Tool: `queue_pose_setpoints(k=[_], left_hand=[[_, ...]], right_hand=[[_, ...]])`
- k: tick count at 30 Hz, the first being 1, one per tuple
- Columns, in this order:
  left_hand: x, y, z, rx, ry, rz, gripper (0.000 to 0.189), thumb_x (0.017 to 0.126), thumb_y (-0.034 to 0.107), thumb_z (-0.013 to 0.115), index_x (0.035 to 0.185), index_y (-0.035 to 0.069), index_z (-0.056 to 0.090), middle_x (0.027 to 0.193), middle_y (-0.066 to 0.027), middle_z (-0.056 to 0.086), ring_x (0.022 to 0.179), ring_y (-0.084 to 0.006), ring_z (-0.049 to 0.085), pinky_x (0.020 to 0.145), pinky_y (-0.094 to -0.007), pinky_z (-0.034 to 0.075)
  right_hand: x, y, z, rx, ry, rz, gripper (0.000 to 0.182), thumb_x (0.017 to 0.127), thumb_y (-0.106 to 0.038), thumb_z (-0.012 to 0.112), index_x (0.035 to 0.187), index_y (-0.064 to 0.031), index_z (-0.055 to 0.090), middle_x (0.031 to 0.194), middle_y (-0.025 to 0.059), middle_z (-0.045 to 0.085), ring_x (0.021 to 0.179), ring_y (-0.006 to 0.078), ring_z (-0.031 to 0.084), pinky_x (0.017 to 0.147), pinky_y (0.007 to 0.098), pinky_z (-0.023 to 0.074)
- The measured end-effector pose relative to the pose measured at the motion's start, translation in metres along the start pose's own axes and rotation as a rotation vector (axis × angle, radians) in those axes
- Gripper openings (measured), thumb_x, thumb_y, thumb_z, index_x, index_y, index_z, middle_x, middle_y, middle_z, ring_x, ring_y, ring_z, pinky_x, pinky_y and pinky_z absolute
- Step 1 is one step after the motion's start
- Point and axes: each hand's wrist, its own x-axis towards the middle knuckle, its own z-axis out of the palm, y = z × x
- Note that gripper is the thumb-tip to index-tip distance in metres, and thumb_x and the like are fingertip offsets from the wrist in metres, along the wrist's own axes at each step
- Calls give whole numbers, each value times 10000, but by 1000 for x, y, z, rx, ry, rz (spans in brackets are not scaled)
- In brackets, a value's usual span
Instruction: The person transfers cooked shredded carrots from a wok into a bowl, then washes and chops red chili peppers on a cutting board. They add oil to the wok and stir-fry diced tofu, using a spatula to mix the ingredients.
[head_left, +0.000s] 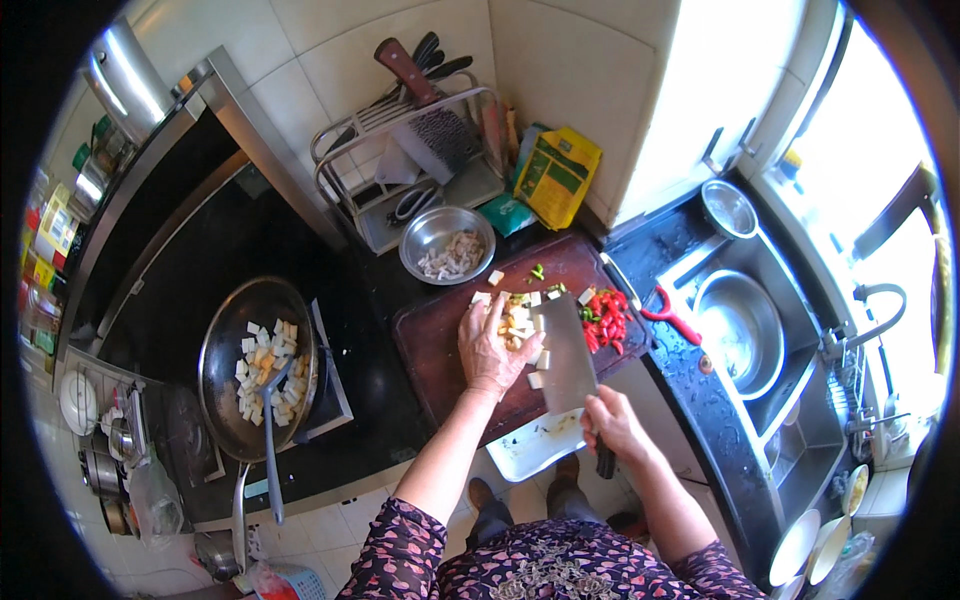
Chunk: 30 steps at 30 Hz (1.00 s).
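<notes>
My left hand (487, 349) rests over a heap of pale, white-to-golden cubes (523, 324) on the dark red cutting board (435, 375), its thumb spread away from its fingers. In my right hand (616, 426) is the dark handle of a cleaver. The broad cleaver blade (568, 349) stands along the right side of the cubes, and a few of them lie against it. Chopped red chilies (606, 319) are piled on the board to the right of the blade. Bits of chopped green pepper (537, 271) lie at the board's far side.
At left, a wok (219, 330) holds similar cubes (259, 375) and a spatula (271, 450). A steel bowl (409, 244) of pale slices stands behind the board, before a knife rack (352, 169). A white tray (529, 454) juts out below the board. A red-handled tool (679, 322) lies near the sink basin (739, 330).
</notes>
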Motion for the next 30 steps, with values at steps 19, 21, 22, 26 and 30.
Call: queue_pose_setpoints(k=[19, 21, 22, 26, 30], left_hand=[[5, 63, -8, -113, 287, 25, 267, 675, 303, 745, 845, 129, 634, 963, -78, 552, 899, -283, 530, 786, -419, 427], [13, 71, -24, -139, 285, 24, 278, 677, 287, 743, 855, 105, 630, 958, -90, 562, 890, -288, 538, 772, -410, 441], [18, 71, -32, -173, 332, 58, 284, 676, 275, 744, 867, 99, 628, 965, -98, 558, 896, -292, 533, 782, -409, 438], [40, 65, -87, -181, 410, 76, 328, 663, 239, 747, 920, 82, 616, 1001, -117, 537, 923, -303, 507, 825, -398, 421], [57, 27, -166, -37, 570, 49, 282, 655, 275, 755, 838, 103, 627, 936, -89, 546, 894, -280, 516, 785, -391, 418]], right_hand=[[-11, 5, 33, 180, -51, -119, 191, 946, -182, 428, 819, -40, 436, 611, 48, 463, 397, 132, 452, 351, 266, 392], [-15, -6, 38, 158, -29, -144, 175, 939, -172, 426, 828, -38, 443, 589, 46, 457, 380, 135, 441, 338, 271, 388], [-18, -15, 43, 125, -42, -167, 185, 948, -187, 424, 834, -43, 445, 586, 40, 457, 385, 132, 449, 341, 270, 388], [-22, -56, 78, 130, -136, -218, 201, 958, -212, 413, 855, -49, 467, 579, 32, 457, 383, 125, 445, 341, 260, 370], [-20, -97, 143, 28, -287, -283, 176, 946, -185, 415, 849, -43, 455, 586, 33, 439, 390, 128, 432, 341, 273, 377]])
